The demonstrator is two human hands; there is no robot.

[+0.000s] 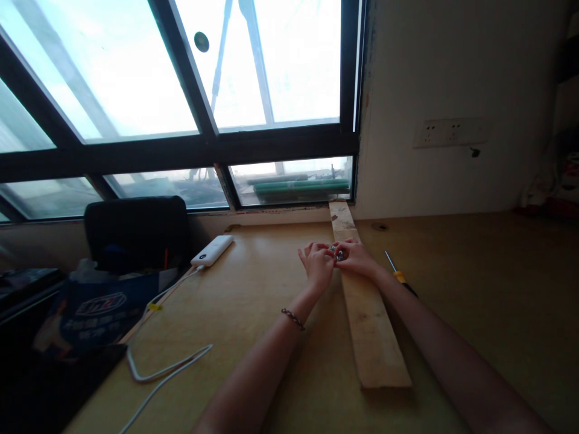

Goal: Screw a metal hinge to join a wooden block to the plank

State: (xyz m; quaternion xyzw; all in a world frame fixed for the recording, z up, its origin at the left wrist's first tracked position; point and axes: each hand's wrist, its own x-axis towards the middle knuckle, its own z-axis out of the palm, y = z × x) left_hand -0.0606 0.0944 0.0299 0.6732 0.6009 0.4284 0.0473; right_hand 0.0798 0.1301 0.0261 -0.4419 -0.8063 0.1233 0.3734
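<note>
My left hand (318, 260) and my right hand (353, 255) meet over the far half of a long wooden plank (371, 325). Between the fingertips of both are small shiny metal pieces (339, 255), too small for me to name. The fingers of each hand are bent in a pinch, and they partly hide what they grip. A bracelet (293, 319) circles my left wrist. To the right of my right forearm lies a screwdriver (398, 275) with a yellow and black handle, its shaft pointing away from me; the forearm covers the handle's end.
The plank lies on a wooden table (253, 361), its far end by the window frame. At the left edge sits a white power bank (212, 251) with a white cable (158, 375) trailing toward me. Beyond that edge are a black chair (136, 226) and a blue bag (99, 313).
</note>
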